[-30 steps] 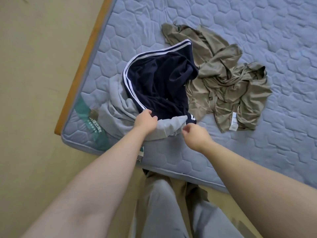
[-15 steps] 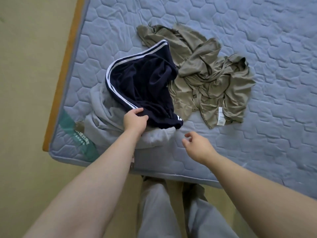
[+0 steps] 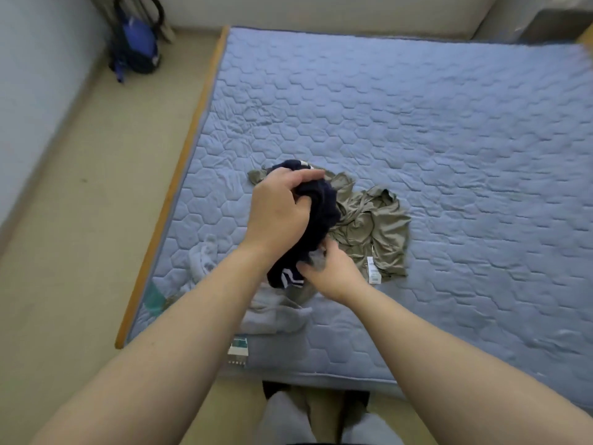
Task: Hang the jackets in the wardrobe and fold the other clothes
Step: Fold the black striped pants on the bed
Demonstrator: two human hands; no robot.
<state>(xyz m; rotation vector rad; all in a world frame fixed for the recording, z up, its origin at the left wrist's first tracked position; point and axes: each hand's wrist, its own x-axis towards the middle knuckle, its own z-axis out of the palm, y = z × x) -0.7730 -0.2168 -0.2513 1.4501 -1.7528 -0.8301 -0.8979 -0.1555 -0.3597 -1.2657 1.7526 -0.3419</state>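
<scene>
Navy garment [image 3: 324, 216] now lifted, hanging lengthwise from left hand [image 3: 277, 213].

quilted cloth mattress [image 3: 417, 130], matt navy garment [image 3: 322, 207]

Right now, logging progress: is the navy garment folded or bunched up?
Bunched, not folded: the navy garment is a crumpled wad gripped by the left hand, the right hand pinching its lower end.
</scene>
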